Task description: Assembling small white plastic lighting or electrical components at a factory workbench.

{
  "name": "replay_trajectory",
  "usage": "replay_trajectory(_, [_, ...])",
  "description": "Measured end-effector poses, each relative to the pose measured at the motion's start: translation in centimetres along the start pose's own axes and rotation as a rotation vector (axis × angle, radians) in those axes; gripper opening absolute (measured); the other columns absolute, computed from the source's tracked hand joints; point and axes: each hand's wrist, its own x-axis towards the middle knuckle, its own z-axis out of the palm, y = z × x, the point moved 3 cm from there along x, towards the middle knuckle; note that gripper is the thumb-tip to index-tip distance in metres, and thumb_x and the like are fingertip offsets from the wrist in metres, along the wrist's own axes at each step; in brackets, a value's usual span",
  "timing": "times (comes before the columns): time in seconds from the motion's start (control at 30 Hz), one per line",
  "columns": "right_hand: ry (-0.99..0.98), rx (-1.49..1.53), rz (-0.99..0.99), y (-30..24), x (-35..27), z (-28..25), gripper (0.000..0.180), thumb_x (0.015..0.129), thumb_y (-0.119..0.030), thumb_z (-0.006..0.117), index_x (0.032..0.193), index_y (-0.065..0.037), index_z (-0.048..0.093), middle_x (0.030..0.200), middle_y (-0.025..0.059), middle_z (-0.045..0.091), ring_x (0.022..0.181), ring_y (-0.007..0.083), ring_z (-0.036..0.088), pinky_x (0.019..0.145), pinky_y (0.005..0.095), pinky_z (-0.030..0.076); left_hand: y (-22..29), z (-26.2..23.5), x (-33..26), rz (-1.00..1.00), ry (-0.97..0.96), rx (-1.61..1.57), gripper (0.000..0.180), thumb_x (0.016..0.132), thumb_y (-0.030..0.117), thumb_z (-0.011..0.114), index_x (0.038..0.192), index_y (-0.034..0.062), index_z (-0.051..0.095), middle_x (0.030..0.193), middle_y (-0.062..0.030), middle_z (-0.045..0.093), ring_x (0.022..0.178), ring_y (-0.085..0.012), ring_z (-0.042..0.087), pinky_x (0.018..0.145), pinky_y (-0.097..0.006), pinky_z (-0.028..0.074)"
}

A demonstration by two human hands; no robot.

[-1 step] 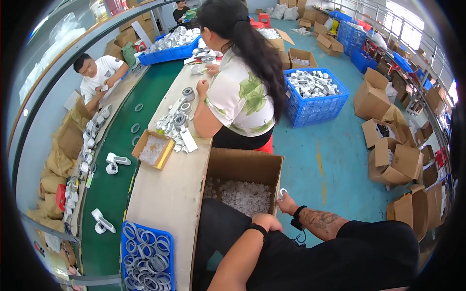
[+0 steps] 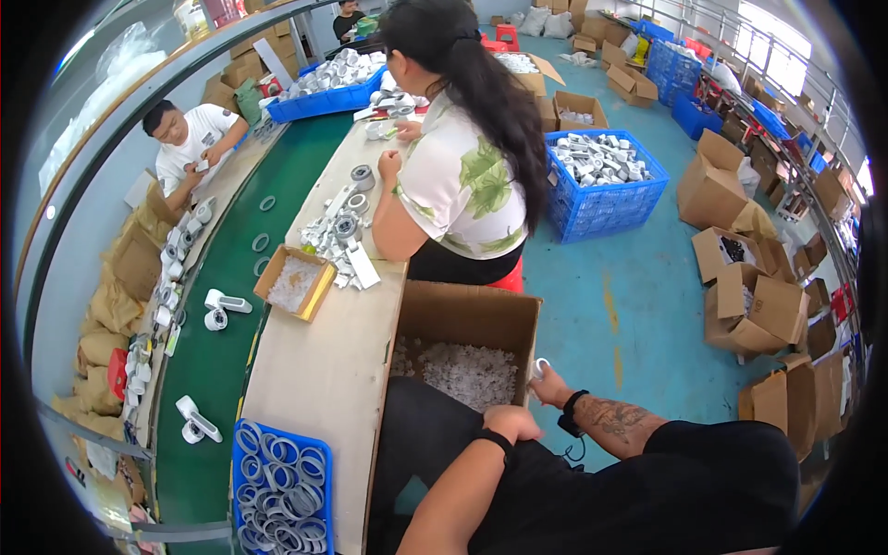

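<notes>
My right hand (image 2: 552,386), with a dark band on its wrist, is closed on a small white ring (image 2: 539,368) beside the right edge of a large cardboard box (image 2: 472,305). My left hand (image 2: 514,424) rests over my dark trouser leg at the near edge of that box; its fingers are mostly hidden. Small translucent plastic pieces (image 2: 467,375) cover the bottom of the box. To my left on the bench stands a blue tray (image 2: 327,462) of grey rings (image 2: 277,495).
A pale workbench (image 2: 301,370) runs beside a green conveyor belt (image 2: 199,361) carrying white handled parts (image 2: 196,421). A small carton (image 2: 294,283) sits on the bench. One co-worker (image 2: 476,176) sits ahead, another (image 2: 194,143) across the belt. A blue crate (image 2: 606,208) stands on the floor.
</notes>
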Motion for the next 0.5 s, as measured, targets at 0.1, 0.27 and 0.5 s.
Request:
replay_trajectory(0.1, [0.056, 0.228, 0.057, -1.7, -1.1, -1.7, 0.068, 0.096, -0.022, 0.068, 0.157, -0.005, 0.042, 0.112, 0.0216, 0.074, 0.075, 0.0322, 0.075, 0.052, 0.0445, 0.063, -1.1, 0.1, -4.6, 0.294, 0.514, -0.381, 0.046, 0.096, 0.043, 0.075, 0.128, 0.0093, 0.076, 0.112, -0.0156, 0.081, 0.108, -0.0342, 0.077, 0.093, -0.045, 0.061])
replay_trajectory(0.27, [0.000, 0.337, -0.099, -5.8, -4.8, -6.5, 0.057, 0.103, -0.021, 0.062, 0.156, -0.008, 0.045, 0.105, 0.0110, 0.072, 0.072, 0.0203, 0.072, 0.044, 0.0338, 0.055, -8.6, 4.1, -20.3, 0.349, 1.078, -0.981, 0.026, 0.098, 0.018, 0.082, 0.119, 0.0037, 0.077, 0.099, -0.0100, 0.081, 0.091, -0.0156, 0.077, 0.086, -0.030, 0.060])
replay_trajectory(0.5, [-0.363, 0.364, -0.620, -35.0, -18.3, 2.3, 0.063, 0.103, -0.011, 0.066, 0.161, -0.006, 0.044, 0.121, 0.0083, 0.071, 0.099, 0.0143, 0.071, 0.077, 0.0316, 0.060, -20.2, 23.4, -39.1, -0.489, 1.752, -0.855, 0.016, 0.093, 0.013, 0.081, 0.100, 0.0004, 0.074, 0.082, -0.0078, 0.074, 0.076, -0.0169, 0.072, 0.072, -0.031, 0.057])
